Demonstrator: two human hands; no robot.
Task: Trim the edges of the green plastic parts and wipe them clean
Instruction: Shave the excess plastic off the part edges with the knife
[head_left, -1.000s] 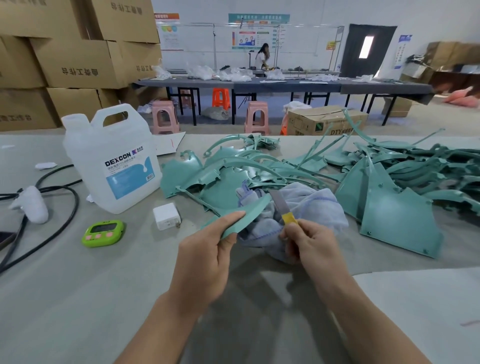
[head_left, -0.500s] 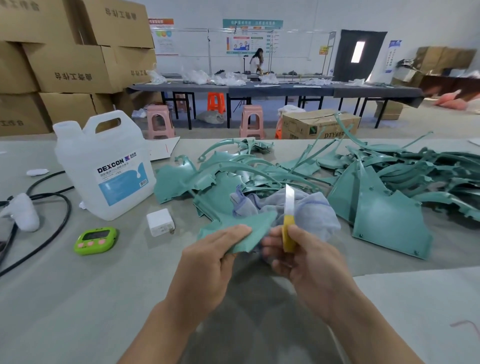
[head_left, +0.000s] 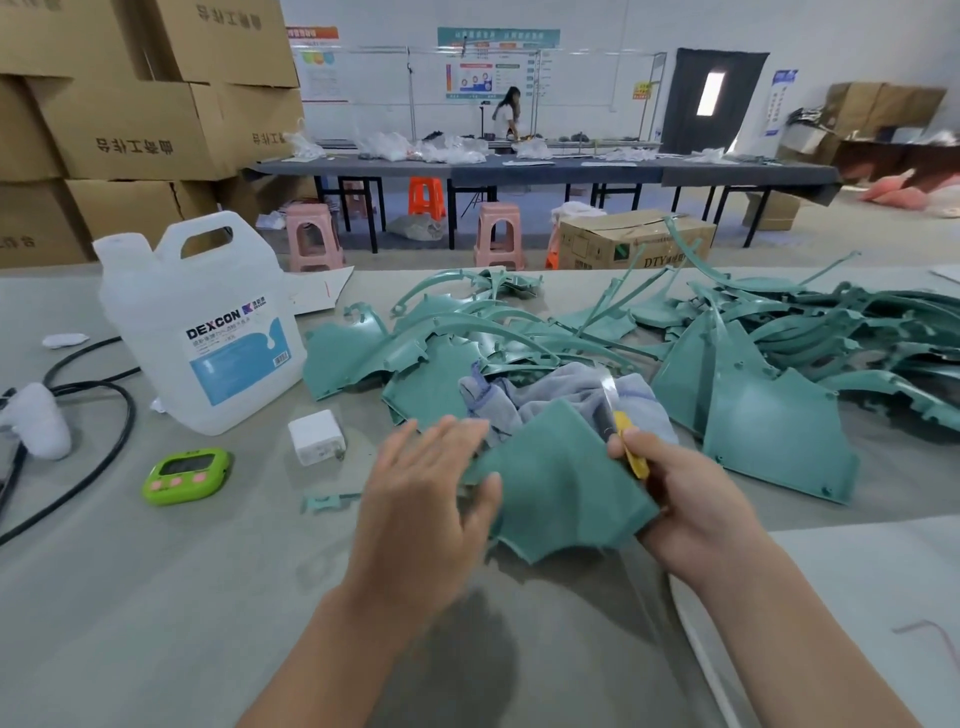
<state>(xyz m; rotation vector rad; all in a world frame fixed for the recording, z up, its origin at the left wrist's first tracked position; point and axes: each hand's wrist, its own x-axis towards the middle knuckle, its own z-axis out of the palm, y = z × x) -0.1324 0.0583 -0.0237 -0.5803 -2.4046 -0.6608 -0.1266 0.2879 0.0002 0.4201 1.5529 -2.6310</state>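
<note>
1. Where the bench (head_left: 156, 597) runs nearest the wearer, one green part (head_left: 561, 483), a flat fan-shaped panel, is held just above the surface, in front of the cloth (head_left: 550, 395).
2. Right grip (head_left: 691, 504): closed. Thumb and fingers pinch the panel's right edge together with a knife (head_left: 629, 452), which has a yellow handle and its blade pointing up and away.
3. Left grip (head_left: 431, 499): open, with fingers straight and spread, blurred. The thumb lies at the panel's left edge, but contact cannot be told.
4. Cloth: grey-blue and crumpled, lying on the bench just behind the held panel and against the heap.
5. Heap of green parts (head_left: 779, 358): panels and curved strips, overlapping, across the bench's far middle and right.
6. Jug (head_left: 208, 322): white, translucent, with a blue label, upright at far left.
7. Charger block (head_left: 317, 436): white, lying between the jug and the left grip.
8. Timer (head_left: 187, 475): bright green, near the charger block, to its left.
9. Cable (head_left: 111, 441): black and looped, at the left edge.
10. Green offcut (head_left: 327, 501): a small sliver just below the charger block.
11. Cardboard boxes (head_left: 130, 130): stacked behind the bench at left.
</note>
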